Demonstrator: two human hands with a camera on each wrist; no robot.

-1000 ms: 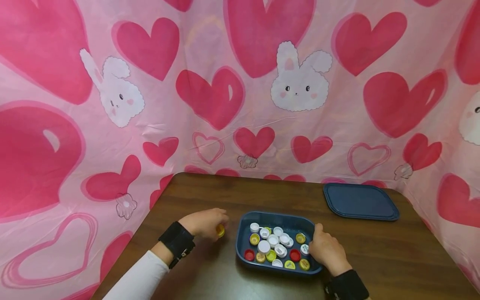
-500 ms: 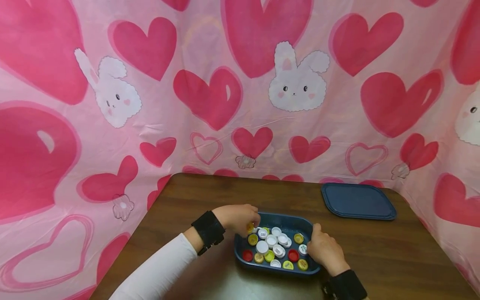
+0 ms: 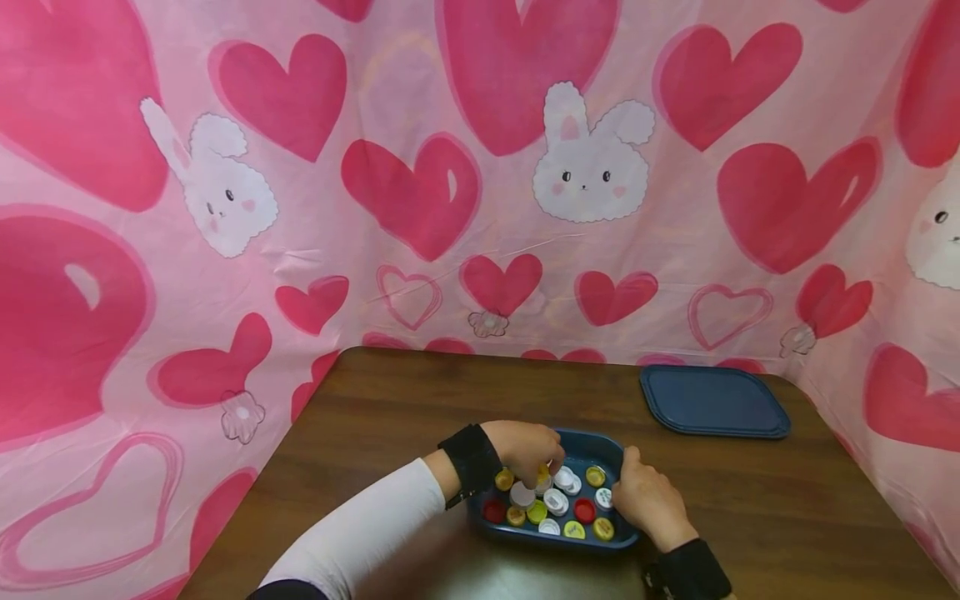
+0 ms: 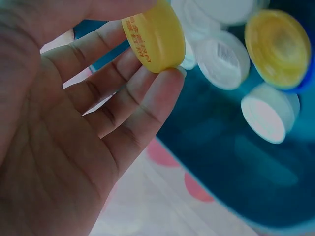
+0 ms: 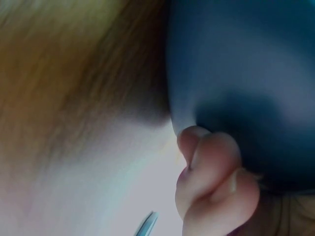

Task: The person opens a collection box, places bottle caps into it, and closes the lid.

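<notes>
A dark blue rectangular container (image 3: 555, 543) stands on the table, with several white, yellow and red bottle caps (image 3: 556, 502) spread over its bottom. My left hand (image 3: 527, 452) is over the left part of it and covers some of the caps. Between thumb and fingertips that hand pinches a yellow bottle cap (image 4: 158, 42) with orange print on its side. My right hand (image 3: 651, 500) grips the container's right end, thumb up at the rim. In the right wrist view its curled fingers (image 5: 219, 184) press against the outside of the container.
A dark blue lid (image 3: 714, 402) lies flat at the back right of the brown wooden table (image 3: 450, 392). Behind the table hangs a pink cloth (image 3: 420, 100) with hearts and rabbits. Both wrists wear black straps (image 3: 471, 462).
My left hand has moved right with the yellow bottle cap, from beside the container, across its left rim, to above the caps. My right hand keeps its grip on the container.
</notes>
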